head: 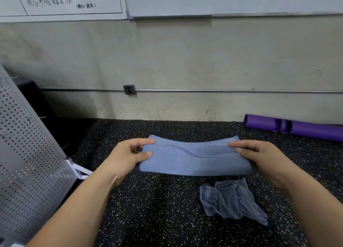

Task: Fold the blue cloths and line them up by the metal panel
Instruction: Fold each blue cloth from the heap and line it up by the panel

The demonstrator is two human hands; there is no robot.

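Both bare forearms reach forward, and the 2 hands meet the ends of 1 folded blue cloth [194,159]. The left hand [128,154] pinches its left edge between thumb and curled fingers, and the right hand [259,154] pinches the right edge the same way, thumb on top. The cloth is soft and matte, folded into a long band with a rounded fold along the near side. A darker wavy line is stitched or printed across it, and its far edge sags in the middle between the 2 grips. Whether its underside rests on the floor [157,209] cannot be told. The floor is black rubber flecked with pale specks. A 2nd blue cloth [230,200], thinner and crumpled into ridges, lies on the floor near the right forearm, apart from the folded one. The metal panel [27,154], grey and perforated with rows of small holes, leans at the left on a white bracket [78,169], clear of both cloths. A purple mat [306,130], rolled up, lies at the foot of the stained wall [185,57], which carries a socket [129,89], a thin pipe [222,91] and a whiteboard [222,0].
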